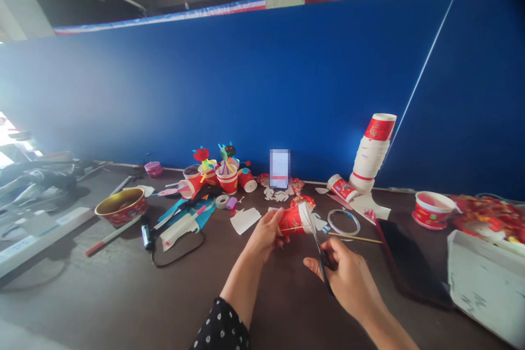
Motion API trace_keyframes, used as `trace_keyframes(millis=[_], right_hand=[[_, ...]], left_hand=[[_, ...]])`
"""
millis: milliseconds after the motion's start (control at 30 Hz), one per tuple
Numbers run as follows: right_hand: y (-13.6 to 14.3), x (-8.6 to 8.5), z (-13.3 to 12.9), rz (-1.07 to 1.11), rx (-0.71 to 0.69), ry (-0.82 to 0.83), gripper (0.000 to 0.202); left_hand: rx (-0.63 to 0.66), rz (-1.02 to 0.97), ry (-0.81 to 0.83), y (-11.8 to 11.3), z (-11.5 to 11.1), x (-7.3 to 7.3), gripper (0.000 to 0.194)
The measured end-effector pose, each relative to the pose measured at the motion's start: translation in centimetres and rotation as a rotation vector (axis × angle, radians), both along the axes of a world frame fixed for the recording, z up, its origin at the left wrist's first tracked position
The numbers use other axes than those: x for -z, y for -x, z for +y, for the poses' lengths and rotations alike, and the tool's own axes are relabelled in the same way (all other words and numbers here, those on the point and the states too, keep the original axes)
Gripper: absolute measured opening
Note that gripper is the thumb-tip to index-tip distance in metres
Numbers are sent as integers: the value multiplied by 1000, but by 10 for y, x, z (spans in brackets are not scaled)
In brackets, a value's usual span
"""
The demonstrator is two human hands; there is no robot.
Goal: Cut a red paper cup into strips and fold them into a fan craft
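Near the middle of the view, my left hand (266, 232) grips a red paper cup (293, 220) with a white rim, which lies tilted on its side in the air with its rim end to the right. My right hand (342, 273) has its fingers in the black handles of a pair of scissors (324, 262). The scissor blades point up and touch the cup at its white rim. Behind the cup, white paper scraps (279, 194) lie in front of an upright phone-like screen (280, 168).
A leaning stack of paper cups (371, 153) stands at the back right. Clear tape (343, 222), a wooden stick (356, 238) and a dark tablet-like object (410, 262) lie right. A gold-lined bowl (122, 208), cups with paper figures (227, 178) and a black cable (180, 257) are left.
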State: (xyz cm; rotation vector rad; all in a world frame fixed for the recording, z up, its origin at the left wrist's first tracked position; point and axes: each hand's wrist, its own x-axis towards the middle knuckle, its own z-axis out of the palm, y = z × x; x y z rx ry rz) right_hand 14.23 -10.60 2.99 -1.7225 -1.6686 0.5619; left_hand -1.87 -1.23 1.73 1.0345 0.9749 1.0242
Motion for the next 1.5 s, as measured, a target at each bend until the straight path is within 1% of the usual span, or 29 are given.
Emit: trace_keyframes(millis=[167,300,400,533,633,933,1067,1300,1500], right_hand=[[-2,0,0,-57,8,18,32],[-5,-1,1,-98,19,20,31],[-6,0,2,-105,10,20,31],[-7,1,1,-107,0,7,31],[-6,1,0,-129,-18,6,32],[-5,-5,-2,-193,8,14,33],[-5,-1,0,-162,11,0,32],[-5,2,0,-78,33,-79,29],[-4,4,0,-66,64,-132,30]], left_hand=[[-45,-65,3,0,1,0,42],[-79,-145,-61,0,4,2,48],[-62,-168,-92,0,5,4,51],[-7,-178,-66,-2,3,5,49],[8,-181,-51,-3,1,5,48],[-19,-165,-63,-8,-2,4,45],[-23,-169,-64,-11,-3,3,47],[-7,-168,-43,-15,-5,4,49],[1,-185,-7,-16,-5,4,46]])
